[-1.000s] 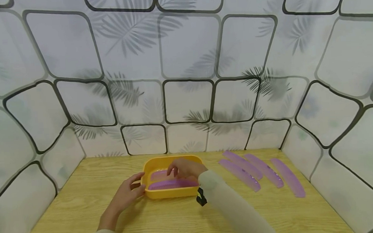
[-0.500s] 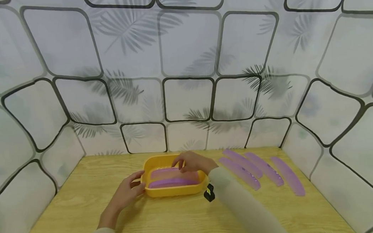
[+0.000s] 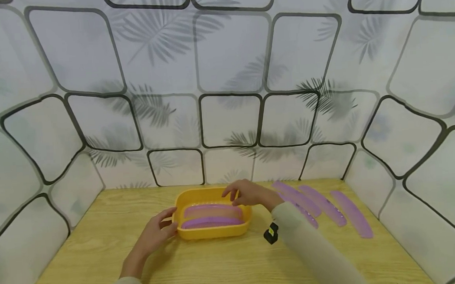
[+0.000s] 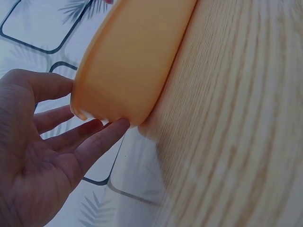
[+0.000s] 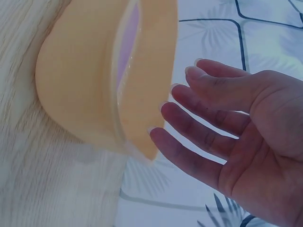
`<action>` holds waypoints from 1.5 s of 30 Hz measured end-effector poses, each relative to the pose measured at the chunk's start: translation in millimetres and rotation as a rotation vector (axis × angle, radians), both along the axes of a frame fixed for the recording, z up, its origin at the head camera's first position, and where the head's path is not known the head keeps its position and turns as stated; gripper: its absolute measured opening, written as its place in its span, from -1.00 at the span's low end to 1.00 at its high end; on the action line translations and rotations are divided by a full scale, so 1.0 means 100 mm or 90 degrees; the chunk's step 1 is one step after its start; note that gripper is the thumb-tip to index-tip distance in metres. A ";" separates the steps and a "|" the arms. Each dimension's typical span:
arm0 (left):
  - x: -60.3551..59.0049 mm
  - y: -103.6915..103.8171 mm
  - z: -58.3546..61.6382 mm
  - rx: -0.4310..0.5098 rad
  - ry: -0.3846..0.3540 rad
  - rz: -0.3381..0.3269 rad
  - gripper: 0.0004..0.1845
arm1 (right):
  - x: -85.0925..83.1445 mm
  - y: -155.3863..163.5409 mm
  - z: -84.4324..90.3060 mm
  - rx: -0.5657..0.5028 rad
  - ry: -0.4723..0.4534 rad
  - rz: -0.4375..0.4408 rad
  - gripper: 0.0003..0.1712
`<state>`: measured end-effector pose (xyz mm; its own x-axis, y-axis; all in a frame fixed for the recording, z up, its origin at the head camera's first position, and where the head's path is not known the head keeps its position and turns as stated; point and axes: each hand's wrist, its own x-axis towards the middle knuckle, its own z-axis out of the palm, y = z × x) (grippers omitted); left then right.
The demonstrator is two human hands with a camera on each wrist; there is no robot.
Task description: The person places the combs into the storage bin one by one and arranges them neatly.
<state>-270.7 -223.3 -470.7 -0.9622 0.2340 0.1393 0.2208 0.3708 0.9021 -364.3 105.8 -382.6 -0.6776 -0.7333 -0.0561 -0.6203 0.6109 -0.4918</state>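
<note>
A yellow tray [image 3: 207,235] sits on the wooden table [image 3: 219,268] and holds two purple combs [image 3: 212,210] lying side by side. My left hand [image 3: 155,233] rests against the tray's left end with straight fingers [image 4: 102,142] touching its wall [image 4: 137,61]. My right hand [image 3: 250,193] hovers empty over the tray's right rim, fingers [image 5: 199,137] relaxed and spread, close to the tray's edge [image 5: 156,71]. Several more purple combs [image 3: 325,210] lie on the table to the right.
Patterned white walls [image 3: 224,94] with black outlines and leaf prints enclose the table at the back and both sides. A small black clip [image 3: 271,234] hangs from my right sleeve. Bare wood lies in front of the tray.
My right hand has lifted out of the tray and moved right, leaving the second comb inside. The left hand has stayed at the tray's left end.
</note>
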 end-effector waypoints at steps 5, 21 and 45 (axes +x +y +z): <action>0.03 -0.01 -0.01 -0.002 0.005 -0.002 -0.37 | 0.00 0.15 -0.02 -0.010 -0.006 -0.022 -0.60; 0.02 -0.02 -0.06 0.012 0.004 -0.001 -0.35 | 0.04 0.66 -0.11 -0.033 -0.029 -0.082 -0.59; 0.01 0.01 -0.03 0.010 -0.005 0.004 -0.35 | 0.00 1.44 -0.36 -0.016 0.010 -0.164 -0.62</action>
<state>-269.5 -222.4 -473.6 -0.9648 0.2255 0.1353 0.2112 0.3577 0.9096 -364.5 249.4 -419.0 -0.8425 -0.5379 -0.0288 -0.4536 0.7373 -0.5006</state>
